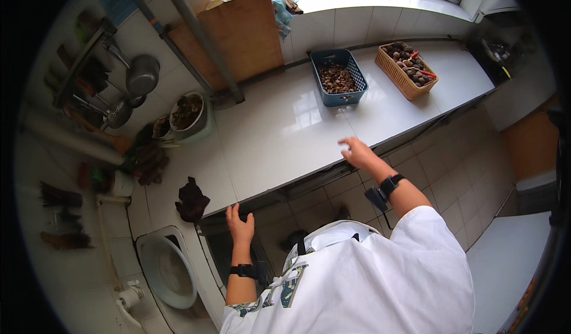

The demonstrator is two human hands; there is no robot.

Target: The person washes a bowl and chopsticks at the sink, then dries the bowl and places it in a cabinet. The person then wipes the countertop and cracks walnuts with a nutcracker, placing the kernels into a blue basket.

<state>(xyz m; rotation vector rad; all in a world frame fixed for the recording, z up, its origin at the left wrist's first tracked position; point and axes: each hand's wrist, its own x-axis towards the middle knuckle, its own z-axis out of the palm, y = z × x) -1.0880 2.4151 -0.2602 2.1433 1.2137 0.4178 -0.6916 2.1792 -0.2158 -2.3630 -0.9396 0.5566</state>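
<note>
My left hand [240, 228] is held at the counter's front edge, empty, with its fingers spread. A dark crumpled cloth [192, 202] lies on the counter to its left. Over the counter's edge further right hovers my right hand [357, 152], fingers apart and holding nothing. Beyond it stands a blue plastic basket [343, 100] of broken brown pieces that look like nut shells. The tan plastic basket [406, 86] to its right holds round dark walnuts and a red-handled tool [424, 71], partly hidden among them.
The white tiled counter [272, 142] runs along the wall. A wooden board [241, 39] leans behind metal pipes [200, 39]. Filled containers [187, 111] and leafy vegetables [147, 160] crowd the left corner, below hanging pans [142, 75]. A basin [167, 271] sits in the sink.
</note>
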